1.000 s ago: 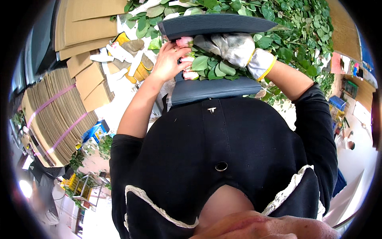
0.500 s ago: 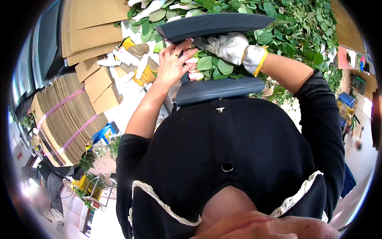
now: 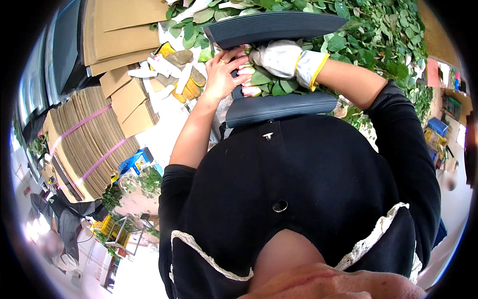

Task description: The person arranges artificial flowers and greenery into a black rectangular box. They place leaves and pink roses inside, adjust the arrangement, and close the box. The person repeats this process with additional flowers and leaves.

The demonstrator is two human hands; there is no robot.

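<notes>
Pink-and-white roses [image 3: 252,91] lie in a bunch, heads to the left and leafy stems [image 3: 284,87] to the right. They sit between two dark ribbed walls, a far wall [image 3: 279,27] and a near wall [image 3: 281,109] by my body. My left hand [image 3: 222,74], bare with a ring, rests against the heads with its fingers spread. In a white glove with a yellow-edged cuff, my right hand [image 3: 281,60] is closed over the far part of the bunch by the heads; its fingertips are partly hidden.
Yellow-and-grey work gloves [image 3: 185,84] and white strips lie to my left. Beyond them are cardboard sheets [image 3: 122,37] and a strapped cardboard stack [image 3: 82,137]. Leafy stems [image 3: 378,55] are heaped behind the walls and rightward. Another person [image 3: 62,224] is at lower left.
My right hand has shifted slightly left, nearer the rose heads. My left hand stays at the heads, with its fingers slightly moved. The whole view has shifted a little.
</notes>
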